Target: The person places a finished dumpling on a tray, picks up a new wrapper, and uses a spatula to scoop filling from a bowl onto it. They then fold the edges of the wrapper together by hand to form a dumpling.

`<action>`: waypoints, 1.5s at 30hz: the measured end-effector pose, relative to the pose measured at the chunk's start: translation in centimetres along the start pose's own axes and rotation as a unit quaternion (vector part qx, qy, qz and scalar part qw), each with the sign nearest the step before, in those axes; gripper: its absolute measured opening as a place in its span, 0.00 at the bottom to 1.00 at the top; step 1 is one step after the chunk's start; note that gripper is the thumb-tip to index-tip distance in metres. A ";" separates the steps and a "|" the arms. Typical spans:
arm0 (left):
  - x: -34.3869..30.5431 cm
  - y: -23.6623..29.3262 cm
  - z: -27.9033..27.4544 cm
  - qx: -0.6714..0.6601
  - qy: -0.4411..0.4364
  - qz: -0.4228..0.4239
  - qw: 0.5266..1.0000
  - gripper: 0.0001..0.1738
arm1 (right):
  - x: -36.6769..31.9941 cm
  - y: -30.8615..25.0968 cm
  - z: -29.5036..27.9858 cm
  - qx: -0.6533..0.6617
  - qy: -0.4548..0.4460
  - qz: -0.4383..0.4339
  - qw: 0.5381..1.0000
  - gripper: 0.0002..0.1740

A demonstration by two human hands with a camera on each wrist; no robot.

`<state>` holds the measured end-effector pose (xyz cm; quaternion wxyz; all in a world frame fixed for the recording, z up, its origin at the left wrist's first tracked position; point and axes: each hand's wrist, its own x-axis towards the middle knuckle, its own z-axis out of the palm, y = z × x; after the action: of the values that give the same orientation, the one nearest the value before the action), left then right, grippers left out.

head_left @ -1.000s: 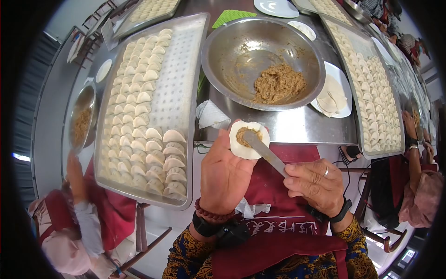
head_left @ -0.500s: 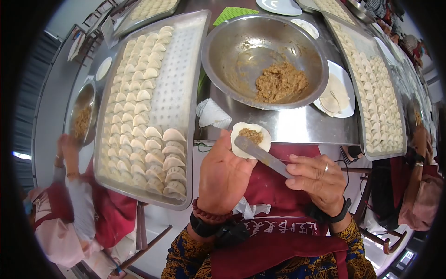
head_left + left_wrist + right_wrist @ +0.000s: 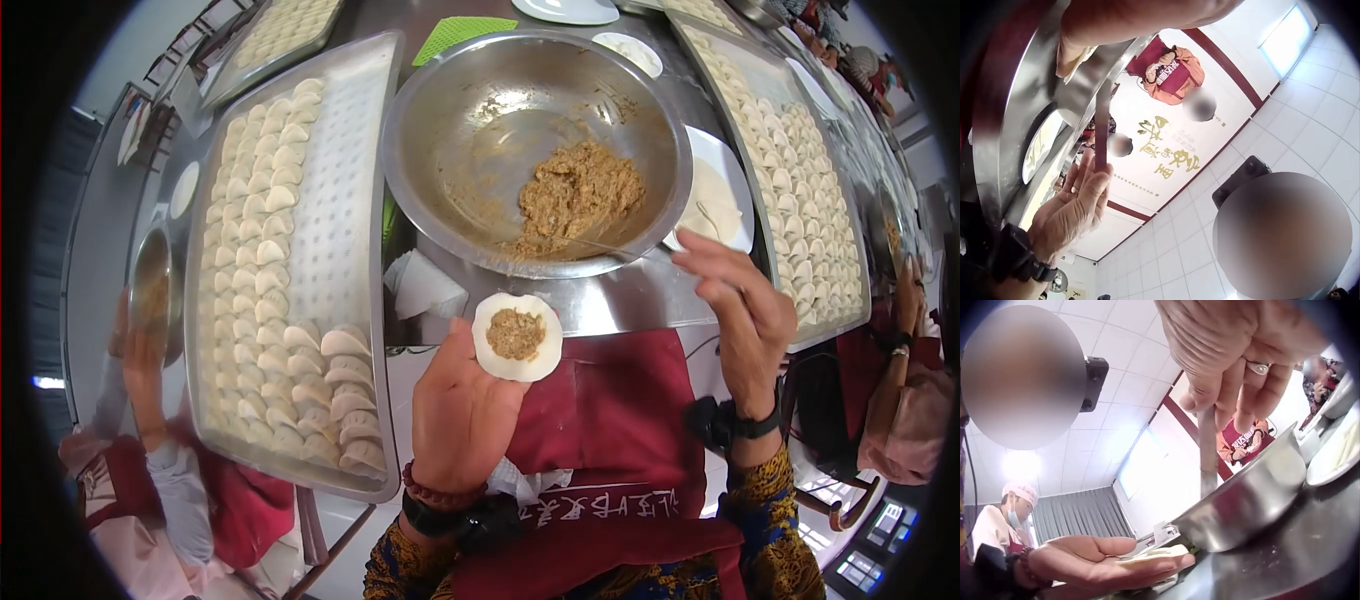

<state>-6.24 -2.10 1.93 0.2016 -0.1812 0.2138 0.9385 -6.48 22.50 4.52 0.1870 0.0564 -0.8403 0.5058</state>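
Observation:
My left hand (image 3: 462, 415) is palm up, a round dough wrapper (image 3: 518, 371) lying across its fingers. A patch of brown minced filling (image 3: 515, 333) sits in the middle of the wrapper. My right hand (image 3: 742, 315) is at the near right side of the big steel bowl (image 3: 455, 120). Between thumb and fingers it pinches a flat metal spatula (image 3: 1208, 453), seen nearly edge-on in the head view, reaching over the rim towards the lump of filling (image 3: 580, 195). The right wrist view shows the left thumb lifted apart from the wrapper.
To the left, a steel tray (image 3: 350, 130) bears rows of folded dumplings (image 3: 265, 250). Another dumpling tray (image 3: 812, 330) stands at the right. Behind my right hand is a white plate (image 3: 738, 180) with stacked wrappers. Crumpled tissue (image 3: 425, 285) lies before the bowl. Other people sit on both sides.
The right hand has drawn the spatula off the wrapper and moved it up and right to the bowl. The left hand still bears the wrapper with its filling. The head view has shifted.

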 end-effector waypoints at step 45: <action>-0.3 1.1 1.5 -0.023 -0.014 0.060 0.998 0.32 | -1.5 -0.8 2.6 0.134 -0.048 -0.032 0.989 0.07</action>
<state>-6.83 -2.41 3.70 0.1439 -0.1597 0.1997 0.9560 -5.57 19.73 3.56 0.1537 0.1322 -0.7708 0.6040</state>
